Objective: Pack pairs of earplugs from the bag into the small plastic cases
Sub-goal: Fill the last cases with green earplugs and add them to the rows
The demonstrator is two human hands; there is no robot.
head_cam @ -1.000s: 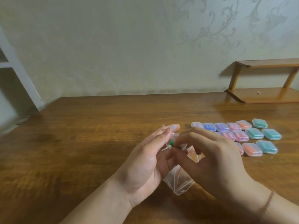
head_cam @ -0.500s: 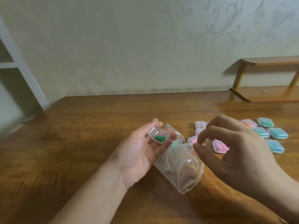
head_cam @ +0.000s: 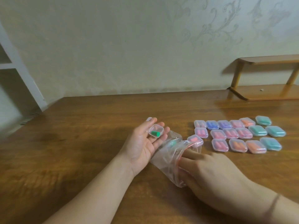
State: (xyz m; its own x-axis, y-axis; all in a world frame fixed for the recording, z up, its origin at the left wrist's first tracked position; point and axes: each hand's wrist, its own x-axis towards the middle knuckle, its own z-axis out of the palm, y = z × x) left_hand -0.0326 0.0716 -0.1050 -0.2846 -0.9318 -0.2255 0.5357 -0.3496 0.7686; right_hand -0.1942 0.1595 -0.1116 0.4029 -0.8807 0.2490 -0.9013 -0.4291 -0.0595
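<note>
My left hand (head_cam: 142, 146) lies palm up above the wooden table (head_cam: 90, 126). A small clear case (head_cam: 159, 127) rests open on its straight fingers, with one green earplug (head_cam: 155, 133) inside. Just right of that hand lies the clear zip bag (head_cam: 168, 156) with a red seal, its mouth facing right. My right hand (head_cam: 215, 178) has its fingers pushed inside the bag's mouth. Through the plastic a green earplug in the bag (head_cam: 172, 143) shows near the far end. The fingertips are blurred behind the plastic.
Several closed cases (head_cam: 239, 135) holding pink, blue, purple, orange and green earplugs lie in rows on the right. One pink case (head_cam: 195, 140) sits by the bag's mouth. A low wooden shelf (head_cam: 265, 92) stands at the back right, and a white shelving unit (head_cam: 9, 65) stands left.
My right hand left the case, dropped to the table and slid its fingers into the bag. My left hand opened flat with the case holding one green earplug.
</note>
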